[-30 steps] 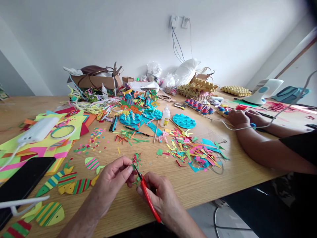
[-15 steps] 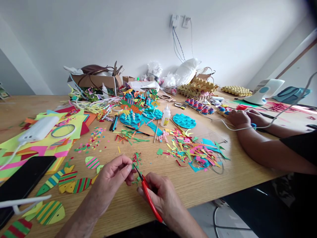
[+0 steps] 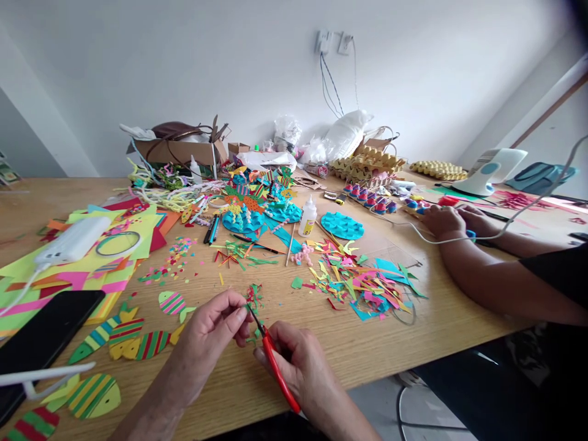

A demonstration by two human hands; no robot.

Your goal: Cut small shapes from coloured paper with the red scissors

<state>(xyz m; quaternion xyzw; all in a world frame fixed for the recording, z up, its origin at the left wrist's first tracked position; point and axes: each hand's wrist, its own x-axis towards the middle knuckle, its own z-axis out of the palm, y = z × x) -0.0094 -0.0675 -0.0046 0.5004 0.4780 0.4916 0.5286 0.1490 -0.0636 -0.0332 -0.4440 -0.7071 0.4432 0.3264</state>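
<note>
My right hand (image 3: 298,361) is closed round the red handles of a pair of scissors (image 3: 281,376). Their dark blades point up and left, with the tips at the fingertips of my left hand (image 3: 223,321). That hand is closed in a pinch; a tiny green bit, perhaps paper, shows at its fingertips, mostly hidden. Just beyond the blades lie small red and green paper snippets (image 3: 255,295). Left of my left hand are several striped paper fish, among them a pink and green one (image 3: 172,302) and a red and green one (image 3: 153,344).
Paper scraps (image 3: 358,275) spread right of centre, before a glue bottle (image 3: 307,217) and a blue egg-carton piece (image 3: 342,225). A black phone (image 3: 46,343) and coloured paper sheets (image 3: 147,236) lie left. Another person's hands (image 3: 443,222) work at the right, near a white cable (image 3: 413,229).
Both hands and the scissors stay almost in the same place, the blades still at the left fingertips. The view has shifted very slightly.
</note>
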